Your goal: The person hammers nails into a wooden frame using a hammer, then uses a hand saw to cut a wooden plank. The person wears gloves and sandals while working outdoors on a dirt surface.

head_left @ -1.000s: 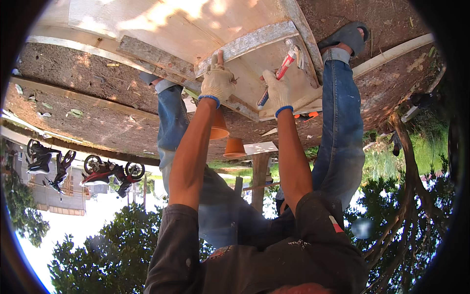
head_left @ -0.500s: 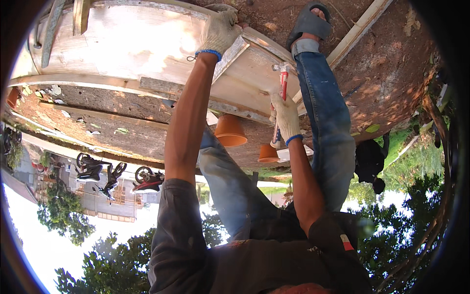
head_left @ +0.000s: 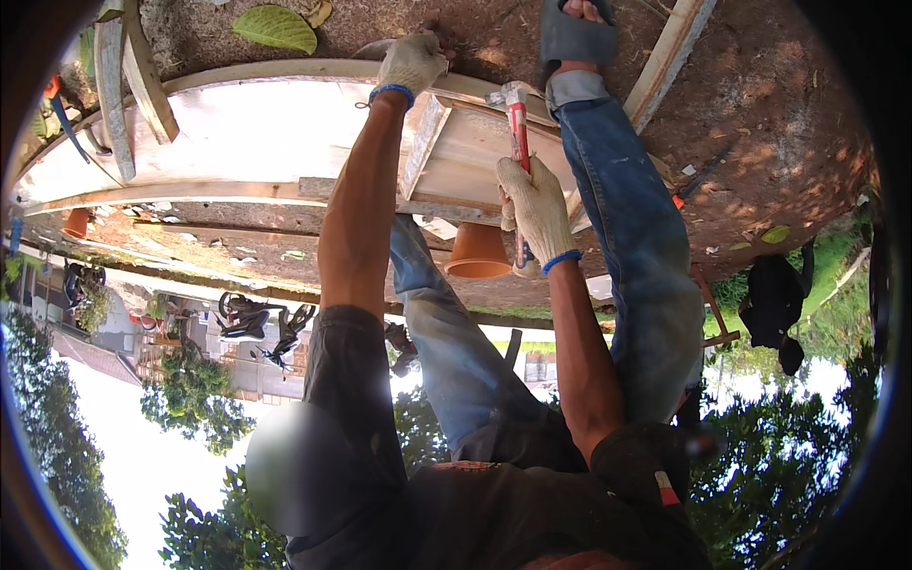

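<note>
Hammer (head_left: 518, 131) sits in my right grip (head_left: 535, 204), wrapped snugly round it, head (head_left: 513, 93) jutting beyond; whether my left grip (head_left: 411, 65), by the wooden panel (head_left: 484, 163), pinches anything, I cannot tell.

markings: nothing legible

no words or numbers can be read; dark shirt (head_left: 532, 518), with a chest print (head_left: 465, 465) in reddish and pale tones, seen at a steep slant near the lower part of the view, any letters too squashed to make out; right sleeve (head_left: 635, 465) of the same shirt, bearing a small patch (head_left: 667, 487) in two blocks, one white, one red; hammer (head_left: 519, 141), red handle with pale areas, too small to tell whether print or plain colour
</note>
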A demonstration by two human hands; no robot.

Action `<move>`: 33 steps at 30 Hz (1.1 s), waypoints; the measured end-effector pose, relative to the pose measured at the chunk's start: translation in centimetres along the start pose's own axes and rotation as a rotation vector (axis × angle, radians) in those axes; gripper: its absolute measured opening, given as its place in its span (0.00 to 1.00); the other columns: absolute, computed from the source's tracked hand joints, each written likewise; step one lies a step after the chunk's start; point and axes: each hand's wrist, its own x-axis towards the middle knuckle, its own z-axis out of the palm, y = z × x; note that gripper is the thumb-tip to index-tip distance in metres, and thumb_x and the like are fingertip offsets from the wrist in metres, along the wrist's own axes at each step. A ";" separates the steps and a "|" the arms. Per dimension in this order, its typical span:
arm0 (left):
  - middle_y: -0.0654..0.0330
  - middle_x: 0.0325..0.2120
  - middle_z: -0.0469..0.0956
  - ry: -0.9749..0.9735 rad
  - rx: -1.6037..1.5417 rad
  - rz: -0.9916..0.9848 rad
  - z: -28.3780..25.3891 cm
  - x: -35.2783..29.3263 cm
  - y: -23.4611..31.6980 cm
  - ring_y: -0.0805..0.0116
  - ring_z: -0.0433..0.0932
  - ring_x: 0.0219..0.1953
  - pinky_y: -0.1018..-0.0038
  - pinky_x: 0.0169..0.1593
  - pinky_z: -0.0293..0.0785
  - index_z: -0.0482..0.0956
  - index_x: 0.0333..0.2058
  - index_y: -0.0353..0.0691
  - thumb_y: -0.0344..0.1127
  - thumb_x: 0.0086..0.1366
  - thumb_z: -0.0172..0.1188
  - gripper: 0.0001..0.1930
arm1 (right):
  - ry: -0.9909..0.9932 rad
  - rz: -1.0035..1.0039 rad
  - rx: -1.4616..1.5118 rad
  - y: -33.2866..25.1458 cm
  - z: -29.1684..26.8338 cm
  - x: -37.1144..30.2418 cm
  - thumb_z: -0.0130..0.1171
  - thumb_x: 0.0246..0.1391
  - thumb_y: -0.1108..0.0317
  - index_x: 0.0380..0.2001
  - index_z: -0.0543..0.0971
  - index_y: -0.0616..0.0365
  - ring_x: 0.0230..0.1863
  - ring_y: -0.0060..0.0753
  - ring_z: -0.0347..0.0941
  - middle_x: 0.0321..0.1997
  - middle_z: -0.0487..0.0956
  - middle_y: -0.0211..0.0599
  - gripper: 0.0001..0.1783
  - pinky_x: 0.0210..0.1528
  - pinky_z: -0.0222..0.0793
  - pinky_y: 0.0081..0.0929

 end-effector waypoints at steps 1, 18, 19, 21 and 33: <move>0.48 0.32 0.85 0.007 0.064 0.013 0.0 -0.1 0.3 0.45 0.84 0.38 0.57 0.44 0.80 0.84 0.29 0.40 0.41 0.57 0.67 0.10 | 0.012 -0.010 0.002 -0.2 0.1 0.0 0.63 0.66 0.53 0.36 0.72 0.53 0.16 0.16 0.66 0.23 0.72 0.25 0.17 0.18 0.66 0.22; 0.47 0.29 0.84 0.129 0.231 -0.082 0.7 -1.9 2.2 0.41 0.83 0.36 0.53 0.39 0.79 0.84 0.30 0.45 0.45 0.58 0.69 0.10 | 0.016 -0.207 -0.273 -9.5 1.0 6.0 0.63 0.64 0.44 0.34 0.76 0.55 0.18 0.17 0.67 0.21 0.73 0.25 0.23 0.19 0.64 0.23; 0.47 0.29 0.84 0.118 0.220 -0.069 0.9 -1.6 2.0 0.42 0.83 0.36 0.53 0.39 0.79 0.84 0.30 0.45 0.45 0.58 0.69 0.11 | 0.007 -0.248 -0.335 -10.2 1.0 6.6 0.63 0.63 0.43 0.33 0.76 0.56 0.18 0.18 0.68 0.21 0.73 0.25 0.24 0.20 0.64 0.23; 0.48 0.29 0.84 0.107 0.195 -0.061 1.0 -1.4 1.6 0.42 0.83 0.35 0.53 0.38 0.79 0.84 0.29 0.45 0.46 0.58 0.69 0.11 | 0.032 -0.307 -0.483 -11.3 1.3 7.4 0.60 0.63 0.40 0.31 0.77 0.57 0.19 0.20 0.69 0.21 0.75 0.27 0.28 0.21 0.65 0.25; 0.55 0.33 0.87 -0.007 0.188 -0.097 -0.2 -2.1 3.1 0.53 0.86 0.38 0.60 0.44 0.80 0.84 0.34 0.42 0.37 0.60 0.62 0.08 | -0.047 -0.178 -0.665 -12.8 0.6 9.9 0.61 0.61 0.42 0.35 0.79 0.58 0.22 0.24 0.71 0.22 0.74 0.29 0.26 0.25 0.68 0.28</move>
